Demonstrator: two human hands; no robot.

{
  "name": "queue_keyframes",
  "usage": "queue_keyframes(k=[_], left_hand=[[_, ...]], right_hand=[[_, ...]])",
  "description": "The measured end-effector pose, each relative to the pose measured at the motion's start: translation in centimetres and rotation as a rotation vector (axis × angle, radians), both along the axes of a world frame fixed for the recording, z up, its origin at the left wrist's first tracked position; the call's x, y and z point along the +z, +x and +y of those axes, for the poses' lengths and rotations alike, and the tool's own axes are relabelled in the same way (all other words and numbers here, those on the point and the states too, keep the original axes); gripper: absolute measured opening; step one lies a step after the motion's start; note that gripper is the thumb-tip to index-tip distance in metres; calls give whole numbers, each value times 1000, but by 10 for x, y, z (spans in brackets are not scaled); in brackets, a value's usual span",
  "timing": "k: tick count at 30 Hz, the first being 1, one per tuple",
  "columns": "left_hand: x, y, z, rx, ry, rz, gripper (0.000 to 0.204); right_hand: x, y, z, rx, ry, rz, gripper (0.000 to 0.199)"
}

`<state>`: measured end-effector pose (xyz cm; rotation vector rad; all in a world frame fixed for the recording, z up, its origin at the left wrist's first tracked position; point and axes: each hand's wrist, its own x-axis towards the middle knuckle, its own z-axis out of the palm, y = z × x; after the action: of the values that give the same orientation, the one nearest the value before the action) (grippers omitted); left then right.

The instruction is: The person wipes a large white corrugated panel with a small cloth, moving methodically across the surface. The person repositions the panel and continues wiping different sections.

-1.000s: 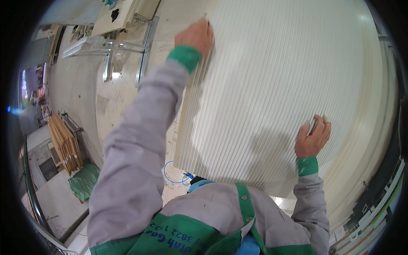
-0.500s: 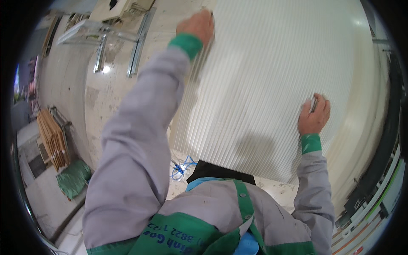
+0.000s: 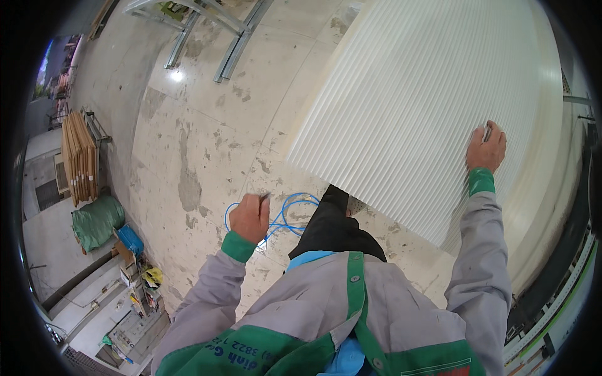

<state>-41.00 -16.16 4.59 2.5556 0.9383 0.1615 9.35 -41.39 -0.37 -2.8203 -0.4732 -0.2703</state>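
Ribbed white panel [image 3: 407,113]: lying from twelve round to four o'clock, spreading beneath the right hand [image 3: 486,147] between two and three o'clock, and sitting well apart from the left hand [image 3: 249,218] at eight o'clock. Pointing its nearest left corner from about one o'clock of that left hand.

On the right, bending the fingers partway over the ribs, apparently resting on the surface. Showing a dark grey sliver between thumb and fingertips, but leaving it impossible to tell whether grasping something or merely framing a shadowed gap.

On the left, curling the fingers tightly inward, pinching a small dark object [image 3: 266,197] beside the thumb, and appearing above pale floor [image 3: 213,150], just beside looped blue hose [image 3: 304,194] at three o'clock of the fist. Baring only a tip of the object, hiding the rest in the fingers and leaving its kind unclear.

Running off the frame toward one o'clock at the panel's far end; blending into a pale border toward three. Covering floor at six o'clock with a grey and green jacket [image 3: 401,294] and black trousers [image 3: 338,229], disappearing partly at the panel's near edge. Showing metal rails [image 3: 241,45] at eleven.
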Motion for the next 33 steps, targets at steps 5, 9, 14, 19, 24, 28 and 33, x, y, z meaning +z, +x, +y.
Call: queue_keyframes(k=[5,9,14,19,24,28,33], left_hand=[[-4,77,32,-120,72,-25,15],[-10,141,55,-163,65,94,15],[-10,230,82,-189,88,70,16],[-25,409,143,-194,128,47,23],[-31,615,207,-201,239,123,26],[-45,721,241,-351,546,236,20],[-51,728,250,-577,837,524,19]], right_hand=[[0,-1,0,-9,6,4,39],[-5,1,-4,3,13,-3,40],[-9,4,-7,24,4,-37,41],[-6,6,-4,28,-52,-56,43],[-5,12,-4,50,9,-63,42],[3,15,-6,37,47,-5,42],[13,16,-4,5,116,-4,43]])
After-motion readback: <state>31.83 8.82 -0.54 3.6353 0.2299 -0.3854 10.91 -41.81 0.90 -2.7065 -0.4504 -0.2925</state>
